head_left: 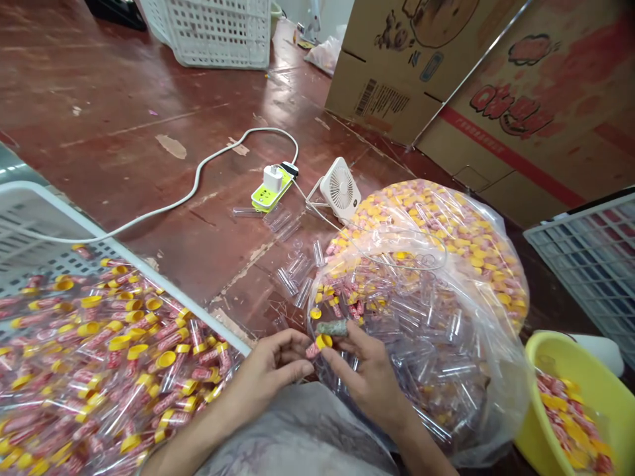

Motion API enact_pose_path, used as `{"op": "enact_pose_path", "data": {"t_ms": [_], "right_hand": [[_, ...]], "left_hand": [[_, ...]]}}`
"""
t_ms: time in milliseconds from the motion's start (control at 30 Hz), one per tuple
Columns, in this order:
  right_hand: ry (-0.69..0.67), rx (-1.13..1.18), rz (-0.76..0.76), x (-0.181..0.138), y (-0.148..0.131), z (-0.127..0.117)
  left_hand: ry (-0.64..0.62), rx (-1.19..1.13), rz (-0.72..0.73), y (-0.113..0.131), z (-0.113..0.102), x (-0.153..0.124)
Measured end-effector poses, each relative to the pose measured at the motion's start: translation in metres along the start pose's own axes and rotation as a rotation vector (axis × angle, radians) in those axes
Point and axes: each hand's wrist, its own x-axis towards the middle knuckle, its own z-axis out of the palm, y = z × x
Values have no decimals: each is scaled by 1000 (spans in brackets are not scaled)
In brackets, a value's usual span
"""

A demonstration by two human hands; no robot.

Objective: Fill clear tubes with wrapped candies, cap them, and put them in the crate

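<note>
My left hand (270, 367) and my right hand (364, 373) meet at the lower middle, both pinching one small clear tube with a yellow cap (319, 344) filled with red-and-white candy. The right index finger wears a grey wrapped covering. Just behind the hands lies a big clear plastic bag (421, 317) holding empty clear tubes and capped, filled ones. To the left, a white crate (149, 277) is heaped with several filled yellow-capped tubes (124, 357).
A yellow basin (546, 370) with candy sits at the lower right. Loose empty tubes (297, 271) lie on the red floor, near a small white fan (341, 188) and a green power strip (270, 188) with a white cable. Cardboard boxes (496, 86) and white crates (218, 33) stand behind.
</note>
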Motion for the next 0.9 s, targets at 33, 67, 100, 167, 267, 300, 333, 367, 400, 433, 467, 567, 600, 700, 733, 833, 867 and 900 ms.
{"op": "enact_pose_path", "data": {"t_ms": [33,67,100,167,267,300,333,367,400,433,467,567,600,700,733,833,867,900], "right_hand": [[2,-70,-44,0,1,0],[10,-139,-96,0,2,0],[10,-200,-152,-1,4,1],[-2,-309,-273,-4,9,4],[31,-502,-415,-9,18,15],[71,-547,-439,-10,21,20],[114,-571,-449,-11,23,23],[148,-576,-445,-11,25,26],[173,-570,-445,-10,26,27],[178,-569,-445,-9,26,25],[159,-578,-447,-8,26,22],[44,-655,-419,-5,21,2],[34,-686,-388,-4,20,-7],[175,-794,-254,2,21,-26],[221,-842,-212,5,22,-29],[255,-967,-130,17,26,-27],[246,-992,-118,22,27,-24],[242,-1008,-111,26,28,-19]], "left_hand": [[10,-39,-6,-2,1,0],[20,-74,-9,-3,2,0],[32,-101,-6,-5,4,-1],[56,-156,17,-8,7,0],[97,-279,9,-10,15,3],[112,-321,-9,-11,18,5],[124,-352,-28,-11,20,8],[135,-366,-42,-11,23,10],[137,-365,-53,-10,24,12],[128,-352,-63,-9,25,14],[110,-324,-73,-6,25,16],[99,-34,-32,7,19,24],[140,156,24,13,16,29],[326,847,213,32,9,51],[364,1044,236,37,9,60],[383,1407,189,47,12,85],[376,1461,170,48,13,90],[366,1483,169,48,13,92]]}}
